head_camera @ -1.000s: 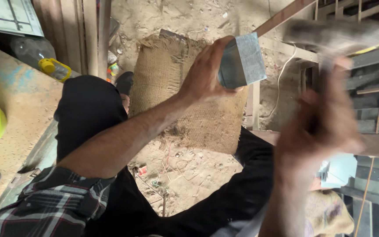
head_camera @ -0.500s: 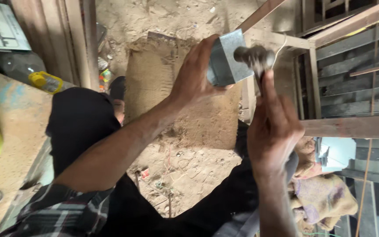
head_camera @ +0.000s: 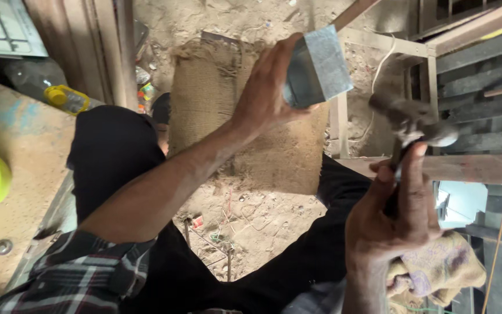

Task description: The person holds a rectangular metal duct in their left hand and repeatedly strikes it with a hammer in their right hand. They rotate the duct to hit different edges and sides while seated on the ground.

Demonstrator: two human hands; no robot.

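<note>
Hands both grip. The left hand (head_camera: 265, 96) is closed around the lower edge of a grey metal box (head_camera: 321, 64), holding it up in the air over the burlap sack (head_camera: 228, 116) on the sandy floor (head_camera: 251, 215). The box sits at 1 o'clock from that hand, thumb along its near face, its open end turned toward 7 o'clock; its long axis seems to run from 7 to 1 o'clock, though the hand hides part of it.

The right hand (head_camera: 393, 215) is closed on the handle of a hammer (head_camera: 416, 119), whose head stands at 12 o'clock above the fist. The handle runs nearly upright, from 6 to 12 o'clock.

Box and hammer head are apart, not touching. The box lies at 10 o'clock from the hammer head, with a clear gap between them. The left hand is the nearer one to the box; the right hand is lower, at 5 o'clock from it.

A yellow-capped bottle (head_camera: 59, 96) lies at far left by the counter (head_camera: 24, 174).
</note>
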